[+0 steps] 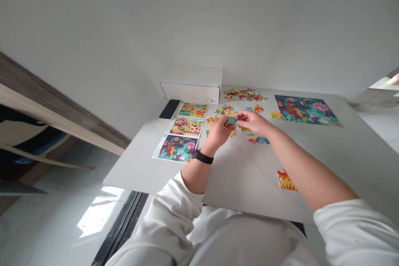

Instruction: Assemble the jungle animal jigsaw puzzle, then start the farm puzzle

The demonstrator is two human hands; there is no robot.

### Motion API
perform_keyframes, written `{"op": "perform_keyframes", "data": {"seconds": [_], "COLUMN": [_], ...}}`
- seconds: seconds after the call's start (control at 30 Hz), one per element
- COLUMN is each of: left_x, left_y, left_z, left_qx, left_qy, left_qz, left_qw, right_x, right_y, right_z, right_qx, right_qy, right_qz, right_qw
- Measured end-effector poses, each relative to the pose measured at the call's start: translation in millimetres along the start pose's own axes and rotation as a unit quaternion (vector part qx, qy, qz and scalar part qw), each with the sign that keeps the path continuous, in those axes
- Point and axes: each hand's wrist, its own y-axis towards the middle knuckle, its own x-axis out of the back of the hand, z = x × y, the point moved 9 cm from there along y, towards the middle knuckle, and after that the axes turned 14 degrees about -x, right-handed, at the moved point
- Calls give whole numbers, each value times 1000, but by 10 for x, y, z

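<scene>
My left hand, with a black band on its wrist, is closed on a small greenish jigsaw puzzle piece. From the right, my right hand meets it, its thumb and fingertips pinched at the piece's edge. Whether the fingers hold one piece or two joined ones is too small to tell. Around and below the hands lie loose yellow puzzle pieces, partly hidden by them. A joined bit with a blue shape lies just under my right wrist. Nearer me, an orange and yellow joined section rests beside my right forearm.
A white box stands at the back against the wall, with a black phone before it. Reference picture sheets lie at left. A pile of reddish pieces sits behind; a dark-blue assembled puzzle lies at right.
</scene>
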Motion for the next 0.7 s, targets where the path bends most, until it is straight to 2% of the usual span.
{"op": "perform_keyframes", "data": {"seconds": [0.03, 0.1, 0.13, 0.2, 0.27, 0.37, 0.47, 0.53, 0.7], "left_x": [151, 524, 695, 926, 999, 947, 886, 882, 870], "left_y": [23, 49, 47, 22, -6, -32, -31, -23, 6], "left_z": [74, 243, 333, 523, 681, 805, 816, 801, 779], "left_qx": [11, 33, 40, 57, 79, 108, 124, 128, 146], "left_qy": [-1, -16, -43, -109, -149, -183, -203, -215, -234], "left_qz": [-24, -114, -165, -245, -279, -286, -280, -281, -273], "left_qw": [1000, 993, 985, 962, 945, 934, 930, 926, 922], "right_x": [-75, -231, -367, -741, -1028, -1206, -1185, -1081, -622], "right_y": [-1, -38, -73, -177, -276, -368, -424, -434, -379], "right_z": [9, 63, 125, 260, 292, 257, 239, 236, 145], "right_qx": [-5, 8, 36, 118, 147, 132, 125, 126, 75], "right_qy": [-7, -75, -122, -220, -299, -364, -374, -370, -375], "right_qz": [-29, -97, -105, -63, -30, -11, -1, -14, -116], "right_qw": [1000, 992, 986, 966, 942, 922, 919, 920, 917]}}
